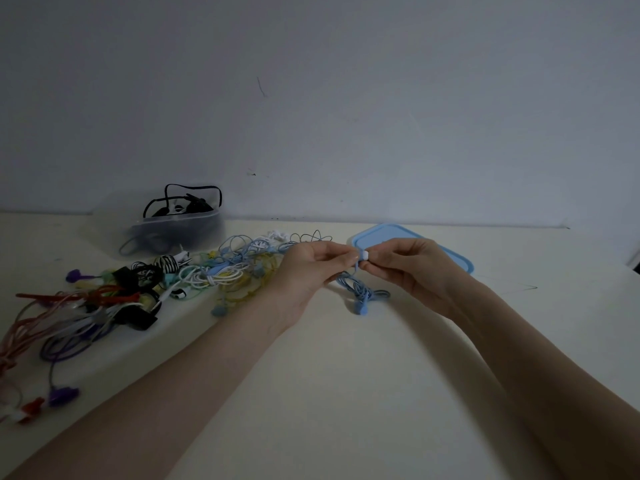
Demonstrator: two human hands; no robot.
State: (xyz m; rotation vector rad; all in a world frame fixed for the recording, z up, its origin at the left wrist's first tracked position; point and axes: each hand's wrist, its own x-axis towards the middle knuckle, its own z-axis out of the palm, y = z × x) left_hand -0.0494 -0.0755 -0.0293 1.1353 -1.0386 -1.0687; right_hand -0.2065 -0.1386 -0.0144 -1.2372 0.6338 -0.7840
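Fingertips of left hand (308,268) and right hand (405,268) pinch the white-tipped earbud (363,256) of a coiled light-blue earphone cable (362,292), its bundle resting on the cream table (346,375) just nearer. Probably light, limp, tangle-prone; the firm bud offers the best grip.

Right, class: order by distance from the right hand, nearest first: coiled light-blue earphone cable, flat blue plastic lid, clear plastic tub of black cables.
1. Light-blue earphone cable: pinched by the right hand.
2. Blue plastic lid: just behind that hand.
3. Clear plastic tub: far left, by the wall.
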